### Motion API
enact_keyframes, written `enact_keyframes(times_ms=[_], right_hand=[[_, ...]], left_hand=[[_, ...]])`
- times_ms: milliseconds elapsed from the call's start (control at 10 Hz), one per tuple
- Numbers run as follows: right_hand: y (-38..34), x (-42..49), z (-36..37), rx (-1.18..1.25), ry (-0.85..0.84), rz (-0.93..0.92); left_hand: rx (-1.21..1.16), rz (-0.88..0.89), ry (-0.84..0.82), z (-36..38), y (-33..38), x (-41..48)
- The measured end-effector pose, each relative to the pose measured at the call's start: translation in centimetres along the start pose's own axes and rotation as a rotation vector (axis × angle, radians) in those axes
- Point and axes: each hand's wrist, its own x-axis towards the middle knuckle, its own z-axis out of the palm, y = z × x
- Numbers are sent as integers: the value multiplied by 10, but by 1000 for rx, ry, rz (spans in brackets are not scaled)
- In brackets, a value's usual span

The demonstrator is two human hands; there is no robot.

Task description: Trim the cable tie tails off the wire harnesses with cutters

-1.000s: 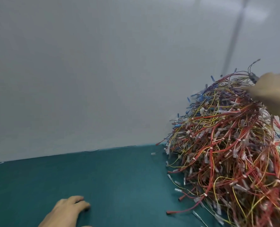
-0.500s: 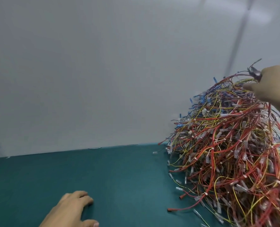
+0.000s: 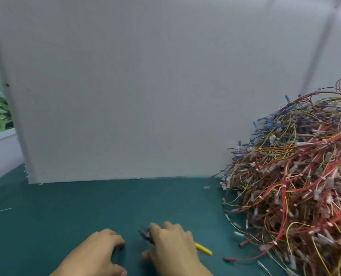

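The left hand (image 3: 98, 253) lay palm down, fingers (image 3: 115, 241) loosely bent; beside it the right hand (image 3: 173, 248) curled over the cutters (image 3: 145, 235).

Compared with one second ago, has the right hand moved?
Yes. The right hand has come down from the top of the wire pile to the mat, left of the pile, and grips the cutters there.
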Motion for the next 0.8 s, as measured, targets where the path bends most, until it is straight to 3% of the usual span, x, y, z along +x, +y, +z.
enact_keyframes(times_ms=[300, 600, 800], right_hand=[[22, 6, 22, -78, 20, -313], [30, 4, 32, -166, 38, -381], [33, -2, 11, -90, 33, -368]], left_hand=[[31, -42, -65, -14, 2, -4], [-51, -199, -101, -30, 8, -18], [-99, -235, -47, -50, 3, -27]])
